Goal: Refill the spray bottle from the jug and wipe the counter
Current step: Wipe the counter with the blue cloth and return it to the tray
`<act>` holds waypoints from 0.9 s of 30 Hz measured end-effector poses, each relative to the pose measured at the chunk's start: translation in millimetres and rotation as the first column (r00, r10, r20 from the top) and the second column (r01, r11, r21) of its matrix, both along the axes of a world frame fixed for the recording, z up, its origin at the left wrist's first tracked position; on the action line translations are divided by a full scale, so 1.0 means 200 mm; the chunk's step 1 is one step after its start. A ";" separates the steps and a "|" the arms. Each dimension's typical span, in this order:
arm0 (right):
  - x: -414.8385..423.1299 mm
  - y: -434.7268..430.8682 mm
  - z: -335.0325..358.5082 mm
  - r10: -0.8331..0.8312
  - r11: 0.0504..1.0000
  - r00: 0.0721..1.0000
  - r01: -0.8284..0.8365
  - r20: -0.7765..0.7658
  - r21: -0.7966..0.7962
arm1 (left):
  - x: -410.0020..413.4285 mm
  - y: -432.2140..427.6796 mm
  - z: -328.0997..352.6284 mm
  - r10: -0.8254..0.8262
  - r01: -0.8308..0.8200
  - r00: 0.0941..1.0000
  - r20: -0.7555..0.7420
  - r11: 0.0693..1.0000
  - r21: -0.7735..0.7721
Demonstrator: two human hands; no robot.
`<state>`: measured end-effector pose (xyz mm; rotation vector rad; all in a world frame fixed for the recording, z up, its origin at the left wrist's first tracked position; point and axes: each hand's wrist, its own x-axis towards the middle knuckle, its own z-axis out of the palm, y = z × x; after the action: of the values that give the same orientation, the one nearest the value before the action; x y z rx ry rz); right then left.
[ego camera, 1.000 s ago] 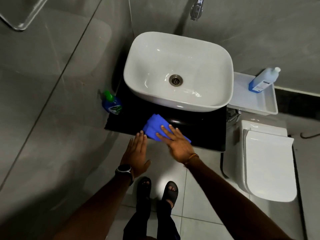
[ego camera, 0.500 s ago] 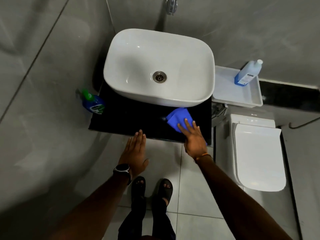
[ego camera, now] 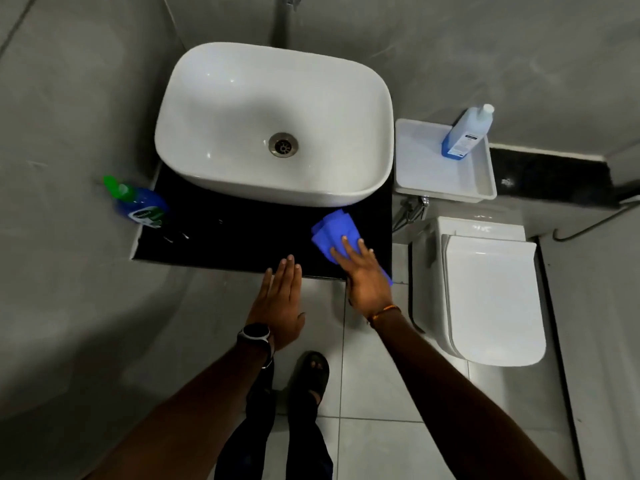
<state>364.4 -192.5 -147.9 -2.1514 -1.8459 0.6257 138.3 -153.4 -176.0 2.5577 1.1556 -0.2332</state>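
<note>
Right hand [ego camera: 367, 285] is flat, fingers spread, pressing the blue cloth [ego camera: 334, 233] onto the black desk [ego camera: 242, 237] at its right front corner. Unwiped desk runs off leftward. Left hand [ego camera: 278, 306] hovers open and empty at the front edge.

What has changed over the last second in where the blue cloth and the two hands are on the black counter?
The right hand, pressed flat on the folded blue cloth, slid it rightward along the black counter, from near the middle to the right end by the edge. Nothing was grasped or released. The left hand stayed open at the front edge; the green-capped blue bottle kept its place.
</note>
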 end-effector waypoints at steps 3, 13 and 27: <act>0.17 -0.12 -0.02 0.004 0.999 1.000 -0.004 0.003 0.037 | 0.08 0.00 0.00 -0.055 0.055 0.998 0.006 0.998 -0.005; 0.41 -0.08 -0.02 -0.033 0.995 0.999 0.034 -0.009 0.095 | 0.49 -0.03 0.07 -0.205 0.205 0.978 0.041 0.979 0.009; 1.01 0.71 -0.02 -0.614 0.756 0.759 0.645 -0.219 0.115 | 0.78 -0.15 -0.02 -0.119 0.119 0.992 0.046 0.993 0.010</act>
<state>565.4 -50.6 -151.9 -2.3059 -0.9292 0.4328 293.5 -183.1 -179.7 2.6266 0.9904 -0.1960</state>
